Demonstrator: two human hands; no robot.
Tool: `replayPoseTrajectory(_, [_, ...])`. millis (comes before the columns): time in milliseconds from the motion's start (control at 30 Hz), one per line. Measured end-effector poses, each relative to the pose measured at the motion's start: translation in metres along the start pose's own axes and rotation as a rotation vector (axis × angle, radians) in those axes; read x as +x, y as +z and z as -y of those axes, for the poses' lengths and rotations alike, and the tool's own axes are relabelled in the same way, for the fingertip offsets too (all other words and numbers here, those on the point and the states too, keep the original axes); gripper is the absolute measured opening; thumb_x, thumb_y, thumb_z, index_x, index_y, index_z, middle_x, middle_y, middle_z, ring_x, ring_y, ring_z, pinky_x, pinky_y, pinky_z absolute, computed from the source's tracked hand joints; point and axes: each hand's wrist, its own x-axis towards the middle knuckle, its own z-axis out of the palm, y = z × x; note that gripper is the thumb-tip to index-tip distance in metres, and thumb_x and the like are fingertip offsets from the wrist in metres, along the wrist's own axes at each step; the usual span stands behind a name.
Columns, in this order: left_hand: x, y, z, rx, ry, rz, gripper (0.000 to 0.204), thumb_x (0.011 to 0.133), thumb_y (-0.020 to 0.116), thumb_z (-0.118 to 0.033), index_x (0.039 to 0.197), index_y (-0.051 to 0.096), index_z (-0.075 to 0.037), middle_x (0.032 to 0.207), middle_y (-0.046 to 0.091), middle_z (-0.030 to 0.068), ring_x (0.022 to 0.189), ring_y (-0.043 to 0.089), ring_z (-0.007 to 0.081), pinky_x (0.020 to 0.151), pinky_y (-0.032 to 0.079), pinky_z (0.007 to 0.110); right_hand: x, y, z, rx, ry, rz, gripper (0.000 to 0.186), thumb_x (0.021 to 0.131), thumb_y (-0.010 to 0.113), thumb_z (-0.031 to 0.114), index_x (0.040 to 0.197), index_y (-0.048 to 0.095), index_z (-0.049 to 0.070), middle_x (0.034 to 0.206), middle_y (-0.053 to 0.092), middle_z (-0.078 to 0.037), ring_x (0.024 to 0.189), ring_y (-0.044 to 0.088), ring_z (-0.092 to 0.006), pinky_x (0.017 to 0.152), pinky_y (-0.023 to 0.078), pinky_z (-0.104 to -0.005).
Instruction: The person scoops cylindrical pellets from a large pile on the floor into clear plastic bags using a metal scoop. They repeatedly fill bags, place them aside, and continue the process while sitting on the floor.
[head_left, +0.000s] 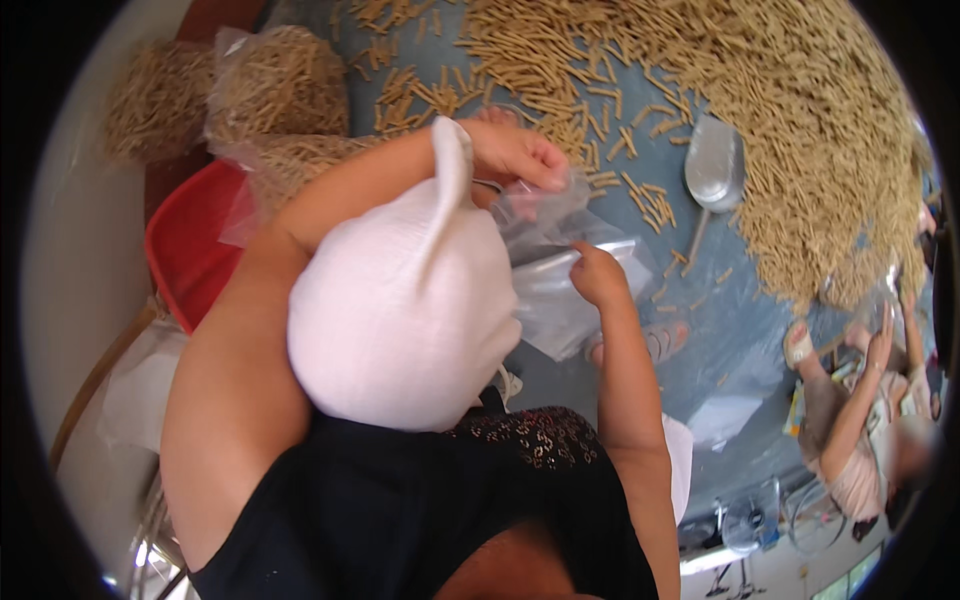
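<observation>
A clear plastic bag (560, 300) hangs in front of me, its upper part crumpled. My left hand (525, 158) pinches the bag near its upper edge, fingers closed. My right hand (600, 276) is closed on its right side, lower down. Pale, short stick-shaped pieces (800, 130) lie heaped beyond my hands and to the right. A metal scoop (713, 165) rests at the heap's edge, handle toward me. A rounded white cloth shape (400, 300) with a pointed fold fills the space between my arms and hides part of the bag; what is under it I cannot tell.
Clear bags filled with sticks (280, 85) stand at the far left, beside a red plastic piece (195, 240). A co-worker (870, 420) sits at the right with a hand raised to a clear bag. Loose sticks (650, 200) lie scattered on the blue-grey floor (720, 330).
</observation>
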Motion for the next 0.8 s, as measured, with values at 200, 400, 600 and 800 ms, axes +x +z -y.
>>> replayPoseTrajectory(200, [-0.03,-0.018,0.034,0.304,-0.046,-0.145,0.022,0.094,0.066,-0.027,0.089,0.06,-0.007,0.075,0.053,-0.0067,0.07,0.047,0.0051,0.06,0.039,0.023,0.024,-0.06,-0.014,-0.178,0.011,-0.981,0.053,0.077,0.069,0.013,0.128,0.054,0.003,0.113,0.061,-0.019,0.107,0.055,-0.04,0.093,0.045,-0.0476])
replayPoseTrajectory(400, [-0.034,-0.029,0.062,0.585,0.116,-0.59,0.032,0.09,0.069,-0.036,0.102,0.066,-0.006,0.082,0.062,0.0018,0.076,0.056,0.0133,0.068,0.047,0.029,0.047,-0.09,-0.044,-0.143,0.434,-0.914,0.054,0.074,0.073,0.016,0.123,0.051,0.006,0.118,0.057,-0.017,0.11,0.052,-0.0387,0.091,0.044,-0.0506])
replayPoseTrajectory(600, [-0.107,-0.104,0.079,1.418,-0.675,-1.458,0.04,0.085,0.066,-0.03,0.115,0.061,-0.005,0.104,0.071,0.0108,0.098,0.069,0.0291,0.082,0.051,0.042,0.057,-0.081,-0.09,-0.097,0.564,-1.066,0.058,0.074,0.072,0.021,0.125,0.049,0.01,0.119,0.057,-0.018,0.112,0.053,-0.039,0.094,0.043,-0.0486])
replayPoseTrajectory(800, [-0.106,-0.157,0.123,1.072,-0.679,-1.527,0.072,0.082,0.07,-0.023,0.143,0.035,-0.003,0.115,0.066,0.0196,0.103,0.066,0.0356,0.082,0.054,0.044,0.053,-0.065,-0.109,0.043,0.531,-0.945,0.067,0.075,0.071,0.022,0.135,0.044,0.01,0.126,0.057,-0.02,0.116,0.053,-0.0396,0.098,0.041,-0.0486])
